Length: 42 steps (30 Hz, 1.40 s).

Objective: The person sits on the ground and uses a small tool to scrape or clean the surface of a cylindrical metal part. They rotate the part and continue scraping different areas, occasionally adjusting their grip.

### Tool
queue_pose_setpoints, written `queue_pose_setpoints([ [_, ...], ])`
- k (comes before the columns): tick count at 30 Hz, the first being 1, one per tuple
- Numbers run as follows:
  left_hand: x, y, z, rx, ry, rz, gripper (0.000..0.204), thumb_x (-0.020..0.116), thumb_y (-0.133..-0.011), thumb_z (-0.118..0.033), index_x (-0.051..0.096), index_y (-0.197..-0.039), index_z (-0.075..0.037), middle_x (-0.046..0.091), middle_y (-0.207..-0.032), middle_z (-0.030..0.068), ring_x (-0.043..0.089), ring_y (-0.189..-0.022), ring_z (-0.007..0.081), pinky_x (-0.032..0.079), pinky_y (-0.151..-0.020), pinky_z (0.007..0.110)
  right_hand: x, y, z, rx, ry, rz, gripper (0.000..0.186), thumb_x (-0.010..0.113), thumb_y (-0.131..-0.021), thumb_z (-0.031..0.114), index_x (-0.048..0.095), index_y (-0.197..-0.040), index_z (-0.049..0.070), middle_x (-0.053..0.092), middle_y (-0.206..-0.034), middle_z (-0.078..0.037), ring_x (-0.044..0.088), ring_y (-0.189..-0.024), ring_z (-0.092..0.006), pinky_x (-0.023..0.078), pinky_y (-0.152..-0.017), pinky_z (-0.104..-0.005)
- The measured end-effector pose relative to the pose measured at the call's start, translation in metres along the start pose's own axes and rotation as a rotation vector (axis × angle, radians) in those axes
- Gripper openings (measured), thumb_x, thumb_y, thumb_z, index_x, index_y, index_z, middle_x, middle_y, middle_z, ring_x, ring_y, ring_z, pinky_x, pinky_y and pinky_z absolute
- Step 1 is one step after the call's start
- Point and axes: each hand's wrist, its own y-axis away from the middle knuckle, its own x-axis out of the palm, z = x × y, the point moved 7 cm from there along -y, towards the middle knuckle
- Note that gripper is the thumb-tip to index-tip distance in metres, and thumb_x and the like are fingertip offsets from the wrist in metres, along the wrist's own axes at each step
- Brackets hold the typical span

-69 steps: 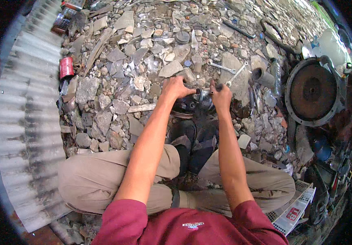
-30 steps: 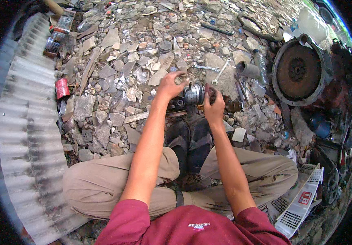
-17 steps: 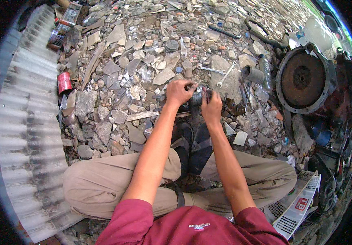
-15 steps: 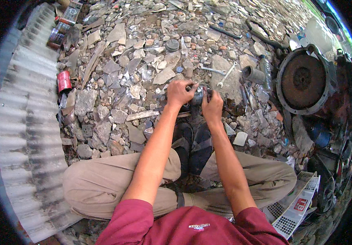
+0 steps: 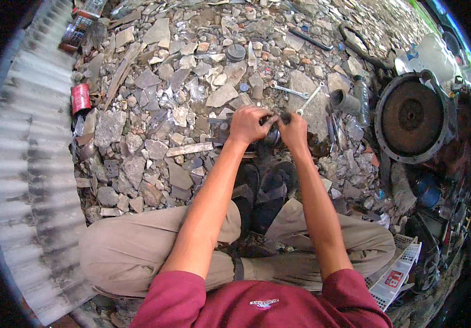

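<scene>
My left hand (image 5: 248,124) and my right hand (image 5: 293,131) meet over a dark, greasy metal part (image 5: 271,136) on the ground just beyond my shoes. Both hands are closed, fingers curled against the part's upper side and tips close together. Most of the part is hidden by the hands, so its exact kind does not show. Just beyond my right hand lie two metal wrenches, one wrench (image 5: 290,91) slanting across and another wrench (image 5: 310,98) pointing toward me, on a flat stone slab.
Broken stone covers the ground. At right stand a round rusty metal housing (image 5: 410,117), a short pipe piece (image 5: 345,101), a plastic bottle (image 5: 360,101) and a white plastic basket (image 5: 394,279). Corrugated sheeting (image 5: 33,180) runs along the left, beside a red can (image 5: 81,99).
Both hands stay at the dark metal part; their fingertips have come closer together over it. The whole view has shifted slightly.
</scene>
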Motion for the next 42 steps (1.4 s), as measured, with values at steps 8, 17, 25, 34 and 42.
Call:
queue_pose_setpoints([
  [8, 0.017, -0.010, -0.010, -0.028, -0.011, 0.079, 0.023, 0.077, -0.080, -0.037, 0.079, -0.086, -0.016, 0.075, -0.085, 0.0077, 0.072, -0.082, 0.0264, 0.055, -0.075, 0.038, 0.015, -0.019, -0.040, 0.010, -0.002, -0.159, 0.027, 0.075, -0.082, 0.022, 0.065, -0.089, -0.003, 0.065, -0.086, -0.026, 0.061, -0.087, -0.0465, 0.048, -0.077, -0.0542],
  [17, 0.008, -0.013, -0.008, 0.015, -0.052, 0.070, 0.020, 0.076, -0.082, -0.036, 0.080, -0.089, -0.018, 0.075, -0.086, 0.0056, 0.071, -0.084, 0.0253, 0.054, -0.077, 0.038, 0.001, 0.031, -0.010, -0.057, 0.043, -0.363, 0.024, 0.070, -0.085, 0.018, 0.060, -0.085, -0.004, 0.063, -0.087, -0.024, 0.059, -0.088, -0.0443, 0.046, -0.080, -0.0516],
  [25, 0.010, -0.010, -0.002, 0.024, -0.025, 0.087, 0.021, 0.074, -0.084, -0.037, 0.080, -0.089, -0.018, 0.075, -0.087, 0.0060, 0.070, -0.084, 0.0264, 0.052, -0.077, 0.038, -0.002, 0.058, -0.001, -0.020, 0.070, -0.366, 0.024, 0.066, -0.090, 0.022, 0.066, -0.091, -0.002, 0.065, -0.086, -0.022, 0.059, -0.092, -0.0434, 0.044, -0.081, -0.0520],
  [34, 0.015, -0.013, -0.017, 0.090, -0.044, 0.071, 0.022, 0.076, -0.082, -0.037, 0.079, -0.089, -0.016, 0.075, -0.084, 0.0073, 0.070, -0.078, 0.0281, 0.054, -0.071, 0.038, -0.004, 0.031, -0.010, -0.039, 0.193, -0.439, 0.024, 0.066, -0.091, 0.023, 0.064, -0.087, 0.000, 0.065, -0.087, -0.020, 0.059, -0.090, -0.0424, 0.044, -0.083, -0.0516],
  [42, 0.015, -0.013, -0.007, 0.040, -0.053, 0.102, 0.022, 0.077, -0.081, -0.035, 0.080, -0.089, -0.015, 0.076, -0.088, 0.0065, 0.072, -0.082, 0.0269, 0.055, -0.074, 0.037, -0.001, 0.029, -0.005, 0.014, 0.249, -0.355, 0.024, 0.065, -0.091, 0.024, 0.066, -0.092, 0.000, 0.066, -0.090, -0.019, 0.059, -0.091, -0.0409, 0.044, -0.083, -0.0514],
])
